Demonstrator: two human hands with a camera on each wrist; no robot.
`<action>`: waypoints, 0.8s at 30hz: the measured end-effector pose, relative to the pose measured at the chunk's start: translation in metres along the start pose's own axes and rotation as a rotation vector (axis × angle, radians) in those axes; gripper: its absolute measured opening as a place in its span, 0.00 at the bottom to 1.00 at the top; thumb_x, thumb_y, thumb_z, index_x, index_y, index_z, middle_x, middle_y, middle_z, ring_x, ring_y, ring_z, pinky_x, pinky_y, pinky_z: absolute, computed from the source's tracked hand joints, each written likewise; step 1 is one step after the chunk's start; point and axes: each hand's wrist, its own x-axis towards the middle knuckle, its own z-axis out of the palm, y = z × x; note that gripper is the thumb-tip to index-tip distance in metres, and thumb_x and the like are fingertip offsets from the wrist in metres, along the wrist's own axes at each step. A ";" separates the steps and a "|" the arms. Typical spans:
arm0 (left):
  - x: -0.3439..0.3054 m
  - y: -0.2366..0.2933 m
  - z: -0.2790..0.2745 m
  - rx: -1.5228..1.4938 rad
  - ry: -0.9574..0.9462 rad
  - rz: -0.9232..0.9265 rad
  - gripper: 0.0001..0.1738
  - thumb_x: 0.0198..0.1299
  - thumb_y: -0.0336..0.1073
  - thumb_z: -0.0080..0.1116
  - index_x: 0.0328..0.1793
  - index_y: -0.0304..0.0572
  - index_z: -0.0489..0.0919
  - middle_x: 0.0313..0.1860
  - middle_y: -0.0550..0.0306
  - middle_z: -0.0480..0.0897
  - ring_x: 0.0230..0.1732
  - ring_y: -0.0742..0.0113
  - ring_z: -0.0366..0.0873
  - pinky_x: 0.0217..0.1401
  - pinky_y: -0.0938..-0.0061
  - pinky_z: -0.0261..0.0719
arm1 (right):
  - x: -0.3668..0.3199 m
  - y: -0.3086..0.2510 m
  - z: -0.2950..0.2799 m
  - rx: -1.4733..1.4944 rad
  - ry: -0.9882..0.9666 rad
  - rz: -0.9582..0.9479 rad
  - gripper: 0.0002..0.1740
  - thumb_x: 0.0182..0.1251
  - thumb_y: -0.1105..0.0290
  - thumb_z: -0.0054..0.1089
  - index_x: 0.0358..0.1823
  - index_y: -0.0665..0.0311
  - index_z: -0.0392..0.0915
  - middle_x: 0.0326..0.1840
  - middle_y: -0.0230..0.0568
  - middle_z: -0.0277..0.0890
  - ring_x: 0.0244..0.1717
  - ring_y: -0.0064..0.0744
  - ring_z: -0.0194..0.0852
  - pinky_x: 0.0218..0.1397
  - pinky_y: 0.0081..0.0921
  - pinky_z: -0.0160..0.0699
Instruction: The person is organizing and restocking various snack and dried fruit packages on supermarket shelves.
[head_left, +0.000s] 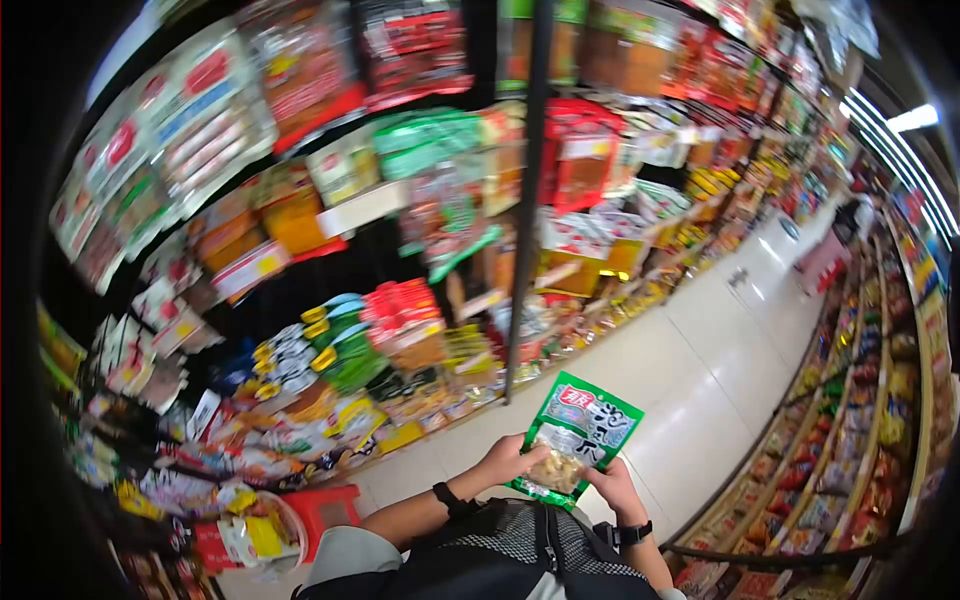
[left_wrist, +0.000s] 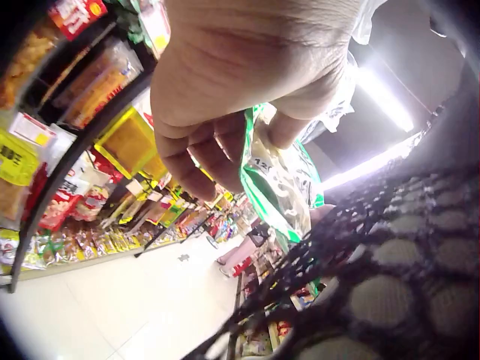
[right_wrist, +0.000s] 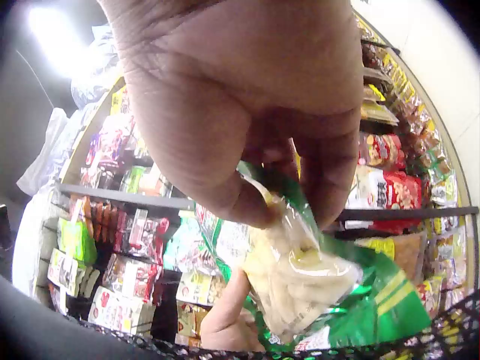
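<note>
Head view. Item: green snack packet [head_left: 585, 415], 1 pc, w/ white-and-red print & clear window showing pale contents; lower ctr of frame, held out in front of the wearer's body, tilted w/ top leaning to frame R. L hand [head_left: 507, 463] pinches its lower L edge, thumb on the front; R hand [head_left: 617, 488] pinches the lower R edge, same way. Bulk of the pkt. rises btwn & beyond the thumbs. Wrists: black band [head_left: 455, 499] on L, dark watch [head_left: 624, 533] on R. Black mesh bag [head_left: 510, 545] at bottom ctr, against the wearer. Red stool [head_left: 333, 508], lower L. Hanging-snack display [head_left: 300, 230], upper L to ctr, assorted bags. Shelf rows [head_left: 840, 440], R side, curved by the lens. Another person [head_left: 838, 250], upper R, down the aisle on pale tiled floor [head_left: 690, 370].

L wrist view. L hand across top ctr, thumb against the pkt., other fingers curled at frame L of it. Pkt. mid-frame, seen nearly edge-on, directly under the thumb. Bag mesh, lower R.

R wrist view. R hand fills top ctr, thumb & fingers closed on the pkt. edge. Pkt. below the grip, spreading toward lower R; clear part ctr. Other hand's thumb on it, lower ctr.
</note>
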 end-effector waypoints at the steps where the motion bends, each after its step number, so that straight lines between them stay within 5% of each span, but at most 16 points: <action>1: 0.023 0.007 0.021 -0.008 -0.037 -0.003 0.23 0.68 0.48 0.60 0.56 0.36 0.81 0.47 0.46 0.87 0.48 0.60 0.85 0.55 0.64 0.79 | 0.000 -0.003 -0.027 0.031 0.041 -0.010 0.12 0.62 0.76 0.63 0.47 0.70 0.84 0.41 0.32 0.85 0.41 0.23 0.80 0.46 0.25 0.80; 12: 0.196 0.070 0.152 0.176 -0.316 0.012 0.21 0.68 0.47 0.59 0.53 0.35 0.82 0.42 0.46 0.88 0.43 0.58 0.86 0.50 0.63 0.81 | 0.007 0.003 -0.200 0.222 0.351 -0.028 0.15 0.58 0.80 0.59 0.47 0.70 0.84 0.43 0.34 0.85 0.43 0.25 0.81 0.49 0.27 0.79; 24: 0.410 0.076 0.289 0.138 -0.536 0.069 0.22 0.67 0.49 0.60 0.55 0.37 0.82 0.44 0.44 0.88 0.44 0.56 0.86 0.51 0.63 0.81 | 0.069 0.014 -0.401 0.108 0.581 0.026 0.13 0.57 0.79 0.59 0.44 0.71 0.84 0.40 0.31 0.85 0.41 0.23 0.79 0.46 0.25 0.78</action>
